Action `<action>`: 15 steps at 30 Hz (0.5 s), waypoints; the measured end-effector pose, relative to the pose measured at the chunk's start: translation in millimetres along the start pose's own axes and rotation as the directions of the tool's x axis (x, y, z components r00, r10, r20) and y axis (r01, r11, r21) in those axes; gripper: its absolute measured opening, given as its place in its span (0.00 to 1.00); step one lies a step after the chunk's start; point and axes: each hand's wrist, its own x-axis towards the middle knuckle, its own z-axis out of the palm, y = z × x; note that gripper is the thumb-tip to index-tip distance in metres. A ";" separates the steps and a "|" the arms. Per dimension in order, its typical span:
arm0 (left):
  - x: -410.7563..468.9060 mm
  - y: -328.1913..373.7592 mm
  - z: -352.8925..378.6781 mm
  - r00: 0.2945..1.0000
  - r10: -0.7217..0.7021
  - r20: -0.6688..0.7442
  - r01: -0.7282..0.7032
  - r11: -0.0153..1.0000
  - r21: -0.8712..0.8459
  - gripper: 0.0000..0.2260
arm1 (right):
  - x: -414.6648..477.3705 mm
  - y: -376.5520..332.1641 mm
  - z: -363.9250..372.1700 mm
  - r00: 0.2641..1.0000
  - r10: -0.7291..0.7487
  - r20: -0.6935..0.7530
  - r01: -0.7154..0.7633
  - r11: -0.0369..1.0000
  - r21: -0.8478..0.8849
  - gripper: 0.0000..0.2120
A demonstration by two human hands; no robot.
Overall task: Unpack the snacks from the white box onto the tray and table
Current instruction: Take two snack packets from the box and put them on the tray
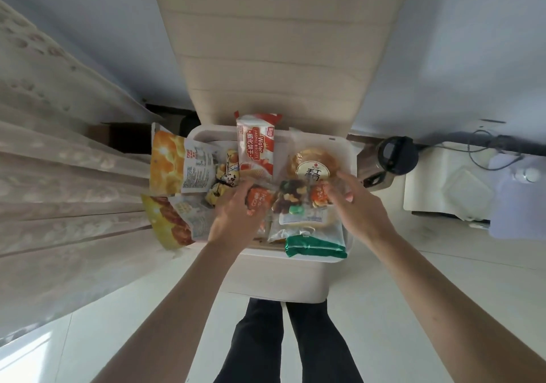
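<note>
the white box point(348, 158) sat just in front of the person's legs, crammed with snacks, a wafer pack point(257, 146) poking up at the far side. left hand point(236, 217) and right hand point(359, 205) each pinched one end of the nut packet point(291, 199) on top. looked like early unpacking to me: next move needed a clean lift out, then over to the tray, which wasn't in view.
</note>
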 end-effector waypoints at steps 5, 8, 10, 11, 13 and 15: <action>5.8 -7.6 12.2 0.999 -0.032 -0.036 0.033 0.999 0.041 0.27 | 14.6 8.9 13.6 1.000 0.000 0.028 0.000 1.000 0.001 0.27; 10.3 -11.3 15.0 0.999 -0.014 -0.030 0.015 1.000 0.019 0.28 | 21.5 15.1 17.6 1.000 0.017 0.024 -0.018 0.999 0.040 0.27; 12.3 -14.5 15.7 1.000 -0.005 -0.018 0.004 1.000 -0.016 0.28 | 22.0 16.3 19.4 1.000 0.000 0.019 -0.001 0.998 0.064 0.26; 13.2 -16.7 15.6 1.000 0.002 -0.014 -0.003 1.000 -0.031 0.28 | 21.9 16.2 19.9 1.000 -0.004 0.021 0.002 0.996 0.085 0.25; 14.3 -20.6 14.5 1.000 0.007 -0.006 -0.007 0.998 -0.058 0.28 | 21.1 14.2 20.8 0.999 0.001 0.037 -0.007 0.989 0.149 0.24; 14.1 -24.5 13.6 1.000 0.027 -0.010 -0.028 0.995 -0.094 0.28 | 21.1 13.2 22.5 0.999 0.009 0.045 -0.018 0.976 0.215 0.25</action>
